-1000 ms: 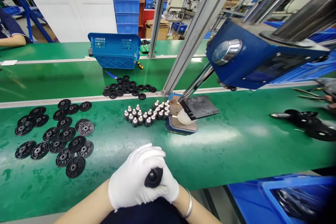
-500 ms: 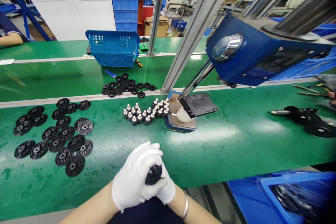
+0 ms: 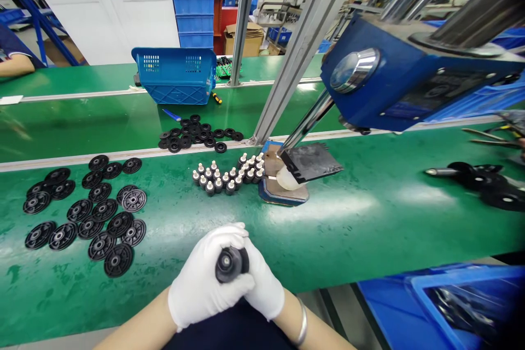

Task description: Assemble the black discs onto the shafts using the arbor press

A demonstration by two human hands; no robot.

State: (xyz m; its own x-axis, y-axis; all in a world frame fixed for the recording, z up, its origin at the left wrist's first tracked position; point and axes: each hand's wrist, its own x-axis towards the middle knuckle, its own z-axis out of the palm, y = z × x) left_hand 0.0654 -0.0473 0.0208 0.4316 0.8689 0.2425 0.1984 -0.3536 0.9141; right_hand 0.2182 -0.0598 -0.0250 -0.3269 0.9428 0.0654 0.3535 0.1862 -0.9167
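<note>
Since the earlier frame, the black part (image 3: 228, 263) has shifted slightly left and turned, so more of its round face and pale centre shows, with a second dark edge behind it.

At far left, another person's arm (image 3: 17, 65) rests on the green table (image 3: 176, 202). Nearer, black wheels (image 3: 118, 260) lie in a loose spread, some overlapping. Farther back sits a blue basket (image 3: 176, 87), with a blue pen (image 3: 171, 115) and a heap of small black rings (image 3: 220, 147) in front, and a yellow and black tool (image 3: 216, 98) beside its right side. White-tipped pieces (image 3: 210, 188) stand upright in a cluster, reaching the press base (image 3: 283, 197).

At the near edge, the white-gloved left hand (image 3: 200, 284) is curled narrow around the black part, fingers over the top and thumb below. The right hand (image 3: 264, 287), gloved, with a bracelet (image 3: 302, 321) at the wrist, cups the part's right side; its fingertips are hidden. The part is between both hands, above the table.

The work looks like fitting or turning the part by hand. It would go best with one hand steadying the body, the other bearing evenly, and both faces kept parallel; a tilted hold could make the pieces bind, and smooth gloves could slip.

To the right are the blue press head (image 3: 369, 76), a blurred black wheel assembly (image 3: 484, 180), pliers (image 3: 488, 136) and, lower down, a blue bin (image 3: 414, 284).
</note>
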